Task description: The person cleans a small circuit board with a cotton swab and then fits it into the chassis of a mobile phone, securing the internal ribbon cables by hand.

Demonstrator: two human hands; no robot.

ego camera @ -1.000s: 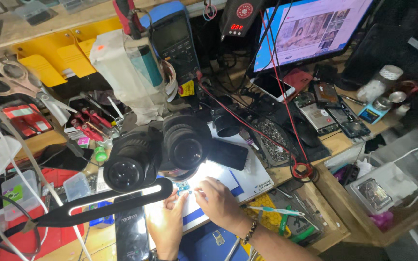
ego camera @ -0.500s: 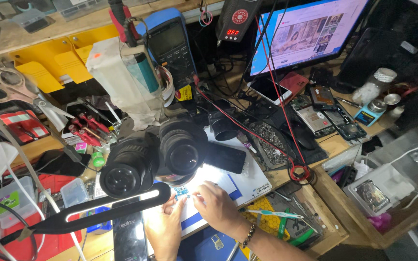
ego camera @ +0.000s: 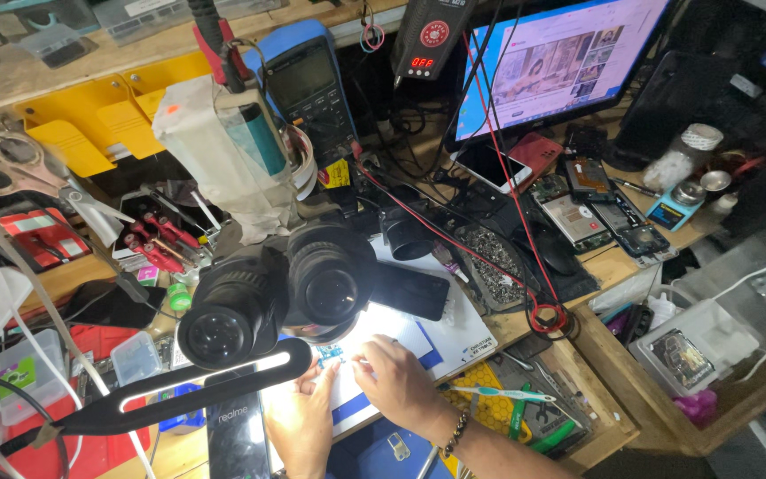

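Observation:
My left hand (ego camera: 301,421) and my right hand (ego camera: 396,381) rest on a brightly lit white work mat (ego camera: 441,333) under a black stereo microscope (ego camera: 277,297). Between the fingertips lies a small blue-green circuit board (ego camera: 330,355). The fingers of both hands pinch close around it. Glare and the microscope hide whether a tool is held. A dark bead bracelet (ego camera: 454,435) sits on my right wrist.
A black phone (ego camera: 414,288) lies on the mat's far side. A monitor (ego camera: 560,62), a blue multimeter (ego camera: 308,84), red test leads (ego camera: 489,253), opened phones (ego camera: 600,208), scissors (ego camera: 19,173), red screwdrivers (ego camera: 157,248) and a toothbrush (ego camera: 503,393) crowd the bench.
The view has shifted slightly. Both hands stay at the small board under the microscope with only slight finger movement.

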